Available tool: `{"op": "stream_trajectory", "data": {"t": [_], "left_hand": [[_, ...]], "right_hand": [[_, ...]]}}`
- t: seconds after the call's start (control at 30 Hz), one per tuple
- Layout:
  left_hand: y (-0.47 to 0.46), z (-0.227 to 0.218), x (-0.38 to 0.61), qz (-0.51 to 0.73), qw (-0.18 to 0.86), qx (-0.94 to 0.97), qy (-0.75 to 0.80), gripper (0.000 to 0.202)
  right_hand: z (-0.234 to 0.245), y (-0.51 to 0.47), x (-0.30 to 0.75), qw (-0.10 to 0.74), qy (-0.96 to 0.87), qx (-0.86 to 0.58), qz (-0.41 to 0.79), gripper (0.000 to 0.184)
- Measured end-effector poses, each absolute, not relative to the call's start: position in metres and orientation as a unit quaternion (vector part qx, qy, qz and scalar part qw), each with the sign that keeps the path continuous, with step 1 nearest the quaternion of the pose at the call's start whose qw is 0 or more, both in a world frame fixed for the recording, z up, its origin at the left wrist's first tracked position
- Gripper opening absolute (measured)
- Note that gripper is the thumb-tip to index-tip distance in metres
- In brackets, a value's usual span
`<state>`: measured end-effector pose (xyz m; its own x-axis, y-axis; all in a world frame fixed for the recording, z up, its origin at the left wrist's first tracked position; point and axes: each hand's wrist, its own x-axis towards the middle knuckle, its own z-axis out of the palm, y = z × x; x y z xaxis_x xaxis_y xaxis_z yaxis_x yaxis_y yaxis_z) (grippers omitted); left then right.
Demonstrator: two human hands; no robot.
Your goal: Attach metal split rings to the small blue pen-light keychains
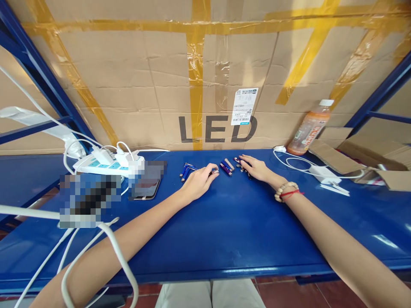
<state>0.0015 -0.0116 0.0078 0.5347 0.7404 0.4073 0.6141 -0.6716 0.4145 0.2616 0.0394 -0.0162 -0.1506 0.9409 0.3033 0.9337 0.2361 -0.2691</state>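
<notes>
In the head view, the left hand (199,182) rests on the blue bench (224,231). Its fingers are curled around what seems to be one silver-tipped cylinder (214,171), though the piece is too small to be sure. The right hand (257,169) lies released, fingers flat on a cluster of cylinders (239,161) near the cardboard wall (144,98). A pair of cylinders (226,167) lies between the hands, and a few blue cylinders (186,170) lie apart to the left. Judging by this, the pieces look partly grouped, with the cluster not yet separated.
</notes>
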Motion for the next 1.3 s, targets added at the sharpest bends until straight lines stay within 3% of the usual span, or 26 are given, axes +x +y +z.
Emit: {"op": "stream_trajectory", "data": {"t": [0.33,0.47,0.73,1.0,1.3], "left_hand": [[-0.013,0.009,0.001,0.277,0.108,0.871,0.390,0.019],[-0.013,0.009,0.001,0.278,0.107,0.872,0.388,0.018],[-0.012,0.010,0.001,0.283,0.104,0.874,0.382,0.018],[-0.013,0.009,0.001,0.285,0.102,0.874,0.379,0.018],[-0.013,0.008,0.001,0.289,0.102,0.873,0.379,0.018]], "right_hand": [[-0.004,0.035,0.263,0.236,-0.734,-0.635,-0.037,0.032],[-0.011,0.037,0.262,0.259,-0.737,-0.624,-0.027,0.041],[-0.007,0.034,0.260,0.221,-0.742,-0.632,-0.035,0.031],[0.007,0.024,0.257,0.270,-0.646,-0.713,-0.024,0.023],[0.008,0.022,0.256,0.324,-0.624,-0.711,-0.007,0.020]]}}
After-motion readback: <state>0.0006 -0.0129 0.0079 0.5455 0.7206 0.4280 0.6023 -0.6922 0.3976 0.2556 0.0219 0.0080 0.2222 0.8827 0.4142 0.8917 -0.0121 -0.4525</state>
